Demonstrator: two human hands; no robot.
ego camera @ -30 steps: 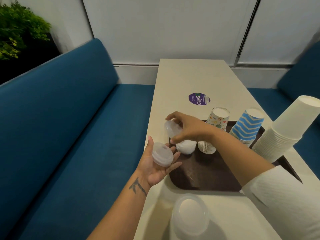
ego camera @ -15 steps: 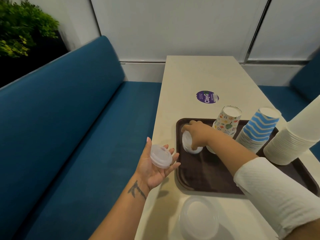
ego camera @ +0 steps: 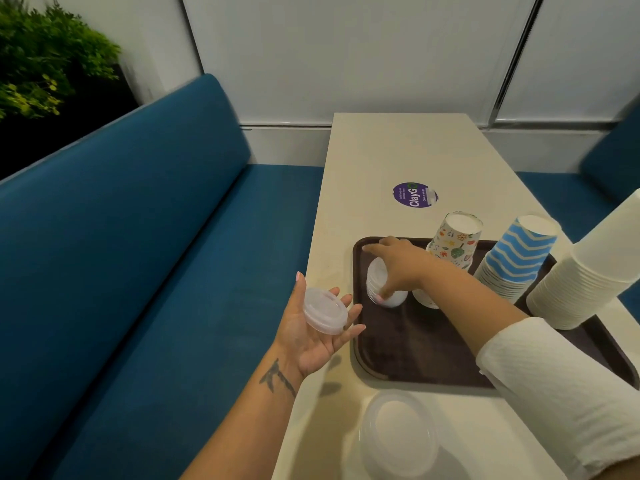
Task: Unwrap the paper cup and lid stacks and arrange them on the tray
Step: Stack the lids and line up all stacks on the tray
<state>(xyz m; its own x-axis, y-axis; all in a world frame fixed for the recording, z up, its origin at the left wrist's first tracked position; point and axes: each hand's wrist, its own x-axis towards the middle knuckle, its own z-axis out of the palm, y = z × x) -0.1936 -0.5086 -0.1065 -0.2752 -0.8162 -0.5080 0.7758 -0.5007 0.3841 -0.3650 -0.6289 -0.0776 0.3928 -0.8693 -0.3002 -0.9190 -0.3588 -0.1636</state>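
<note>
At frame centre, on tray [ego camera: 367, 358]: small lid stack [ego camera: 379, 284], right hand [ego camera: 398, 263] fingers pinching it. Left hand [ego camera: 311, 336], fingers spread, cradling loose lid [ego camera: 325, 310]. Likely light, slippery, flexible; best gripped at rims.

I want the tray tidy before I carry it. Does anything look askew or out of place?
The plain white cup stack leans hard at the tray's right edge. The large lid stack sits on the table, off the tray. The left hand holds one small lid; the right hand grips the small lid stack.
</note>
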